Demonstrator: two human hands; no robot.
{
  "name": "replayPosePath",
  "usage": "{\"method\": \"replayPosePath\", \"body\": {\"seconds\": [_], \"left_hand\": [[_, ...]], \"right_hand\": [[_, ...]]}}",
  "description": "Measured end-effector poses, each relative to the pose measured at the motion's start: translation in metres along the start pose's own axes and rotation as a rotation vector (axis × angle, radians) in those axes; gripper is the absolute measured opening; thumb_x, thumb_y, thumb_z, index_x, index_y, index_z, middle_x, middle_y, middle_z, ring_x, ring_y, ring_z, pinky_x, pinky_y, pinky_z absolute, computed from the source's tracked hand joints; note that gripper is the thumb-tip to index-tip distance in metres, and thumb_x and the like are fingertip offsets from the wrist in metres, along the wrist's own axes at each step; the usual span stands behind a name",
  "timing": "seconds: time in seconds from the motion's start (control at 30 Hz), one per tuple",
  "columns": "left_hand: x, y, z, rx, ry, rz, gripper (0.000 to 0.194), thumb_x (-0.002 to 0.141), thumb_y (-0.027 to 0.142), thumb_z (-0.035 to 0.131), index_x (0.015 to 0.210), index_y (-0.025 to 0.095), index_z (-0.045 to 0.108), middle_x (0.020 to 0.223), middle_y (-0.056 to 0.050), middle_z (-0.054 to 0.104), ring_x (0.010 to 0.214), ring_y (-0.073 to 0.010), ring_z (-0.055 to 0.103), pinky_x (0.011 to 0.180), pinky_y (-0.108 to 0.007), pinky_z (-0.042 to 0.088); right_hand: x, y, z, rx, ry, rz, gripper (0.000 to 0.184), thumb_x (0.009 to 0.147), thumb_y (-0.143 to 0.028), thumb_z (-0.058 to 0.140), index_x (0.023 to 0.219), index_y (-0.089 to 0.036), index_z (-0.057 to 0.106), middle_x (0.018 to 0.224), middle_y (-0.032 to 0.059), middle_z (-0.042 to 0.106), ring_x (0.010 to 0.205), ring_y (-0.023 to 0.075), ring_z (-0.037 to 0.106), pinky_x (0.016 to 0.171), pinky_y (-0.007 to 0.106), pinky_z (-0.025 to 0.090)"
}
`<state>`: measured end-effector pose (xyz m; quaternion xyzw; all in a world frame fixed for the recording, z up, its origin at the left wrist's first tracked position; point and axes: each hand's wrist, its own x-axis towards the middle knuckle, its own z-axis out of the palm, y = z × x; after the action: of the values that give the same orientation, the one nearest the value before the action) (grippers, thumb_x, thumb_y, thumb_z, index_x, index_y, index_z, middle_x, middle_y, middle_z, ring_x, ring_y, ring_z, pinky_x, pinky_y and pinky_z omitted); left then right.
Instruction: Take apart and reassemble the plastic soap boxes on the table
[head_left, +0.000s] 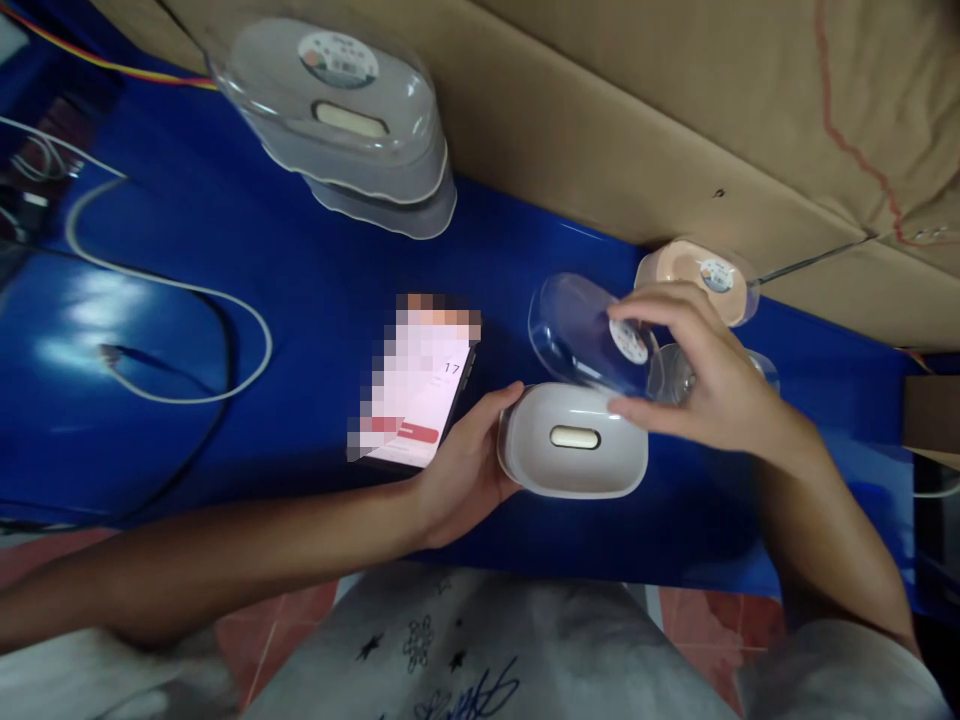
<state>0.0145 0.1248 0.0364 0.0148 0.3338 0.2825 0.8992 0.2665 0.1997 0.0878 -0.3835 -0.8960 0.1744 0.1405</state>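
A small white oval container (pixel 574 440) with a cream oval inset sits on the blue table (pixel 300 280). My left hand (pixel 461 470) cups its left side, thumb along the rim. My right hand (pixel 694 370) holds a clear plastic lid (pixel 574 325) with a round sticker, tilted up above the container's back edge. The fingers pinch the lid's right end.
A phone (pixel 420 385) with a lit screen lies left of the container. A larger stack of grey lidded containers (pixel 345 120) stands at the back. A peach container (pixel 697 275) sits behind my right hand. White and black cables (pixel 180 290) loop on the left. Brown cardboard (pixel 675 110) lines the back.
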Motion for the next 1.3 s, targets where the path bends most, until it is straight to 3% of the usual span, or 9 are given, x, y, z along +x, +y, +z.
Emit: {"method": "replayPosePath", "body": {"seconds": [0.1, 0.3, 0.43, 0.63, 0.8, 0.97, 1.07, 1.2, 1.3], "left_hand": [[0.0, 0.0, 0.0, 0.01, -0.029, 0.02, 0.051, 0.103, 0.059, 0.056, 0.125, 0.019, 0.078, 0.112, -0.008, 0.082, 0.117, -0.0269, 0.072, 0.097, -0.035, 0.056], [-0.002, 0.0, 0.0, 0.033, -0.078, 0.012, 0.063, 0.101, 0.07, 0.054, 0.13, 0.019, 0.076, 0.117, -0.01, 0.082, 0.129, -0.0315, 0.068, 0.111, -0.043, 0.049], [-0.001, -0.003, -0.003, 0.074, -0.113, 0.076, 0.061, 0.099, 0.069, 0.06, 0.132, 0.02, 0.075, 0.124, -0.012, 0.08, 0.131, -0.0333, 0.066, 0.109, -0.044, 0.05], [0.002, -0.003, -0.004, 0.12, 0.016, 0.077, 0.056, 0.095, 0.063, 0.068, 0.131, 0.02, 0.074, 0.126, -0.01, 0.079, 0.132, -0.0333, 0.065, 0.105, -0.04, 0.052], [0.002, -0.005, -0.006, 0.123, -0.11, 0.094, 0.058, 0.1, 0.064, 0.061, 0.137, 0.02, 0.071, 0.131, -0.012, 0.077, 0.139, -0.0345, 0.061, 0.116, -0.046, 0.046], [-0.001, -0.005, -0.004, 0.159, -0.12, 0.111, 0.054, 0.102, 0.06, 0.06, 0.139, 0.022, 0.071, 0.133, -0.011, 0.077, 0.14, -0.0358, 0.062, 0.115, -0.048, 0.047], [-0.002, -0.004, -0.001, 0.202, -0.123, 0.103, 0.05, 0.109, 0.053, 0.046, 0.137, 0.021, 0.072, 0.131, -0.005, 0.078, 0.139, -0.0371, 0.062, 0.113, -0.049, 0.046], [0.0, -0.006, -0.002, 0.204, -0.071, 0.089, 0.053, 0.1, 0.061, 0.06, 0.134, 0.022, 0.075, 0.132, -0.008, 0.078, 0.138, -0.0365, 0.062, 0.112, -0.047, 0.049], [0.002, -0.008, -0.006, 0.179, -0.022, 0.06, 0.055, 0.099, 0.068, 0.06, 0.129, 0.025, 0.077, 0.132, -0.006, 0.079, 0.14, -0.0366, 0.06, 0.114, -0.046, 0.048]], "right_hand": [[-0.024, -0.025, -0.003, 0.025, -0.049, -0.054, 0.066, 0.093, -0.056, 0.077, 0.147, -0.027, 0.055, 0.144, 0.0136, 0.061, 0.136, 0.0345, 0.063, 0.112, 0.051, 0.058], [-0.05, -0.048, 0.007, -0.005, -0.056, -0.08, 0.061, 0.094, -0.039, 0.079, 0.149, -0.028, 0.056, 0.142, 0.0132, 0.062, 0.142, 0.0354, 0.06, 0.114, 0.055, 0.058], [-0.055, -0.049, 0.018, -0.036, -0.015, -0.096, 0.061, 0.095, -0.039, 0.079, 0.15, -0.028, 0.055, 0.14, 0.0129, 0.063, 0.145, 0.0363, 0.057, 0.114, 0.057, 0.058], [-0.064, -0.045, 0.039, -0.075, 0.046, -0.158, 0.069, 0.094, -0.04, 0.08, 0.155, -0.024, 0.051, 0.139, 0.0136, 0.06, 0.15, 0.0398, 0.05, 0.117, 0.061, 0.056], [-0.067, -0.041, 0.036, 0.033, 0.058, -0.132, 0.077, 0.093, -0.042, 0.08, 0.16, -0.026, 0.045, 0.145, 0.0146, 0.056, 0.15, 0.0411, 0.05, 0.118, 0.065, 0.053], [-0.068, -0.039, 0.04, 0.082, 0.097, -0.095, 0.075, 0.093, -0.043, 0.079, 0.158, -0.029, 0.046, 0.144, 0.0136, 0.055, 0.15, 0.0425, 0.049, 0.119, 0.068, 0.051], [-0.07, -0.036, 0.05, 0.162, 0.12, -0.085, 0.075, 0.092, -0.047, 0.079, 0.157, -0.028, 0.046, 0.144, 0.0129, 0.05, 0.148, 0.0406, 0.051, 0.119, 0.065, 0.052], [-0.071, -0.033, 0.058, 0.217, 0.103, -0.093, 0.075, 0.091, -0.044, 0.08, 0.156, -0.026, 0.047, 0.148, 0.0132, 0.044, 0.149, 0.036, 0.051, 0.122, 0.056, 0.052], [-0.071, -0.034, 0.054, 0.15, 0.086, -0.093, 0.074, 0.09, -0.039, 0.082, 0.155, -0.027, 0.048, 0.15, 0.0137, 0.045, 0.15, 0.0352, 0.05, 0.122, 0.055, 0.052]]}}
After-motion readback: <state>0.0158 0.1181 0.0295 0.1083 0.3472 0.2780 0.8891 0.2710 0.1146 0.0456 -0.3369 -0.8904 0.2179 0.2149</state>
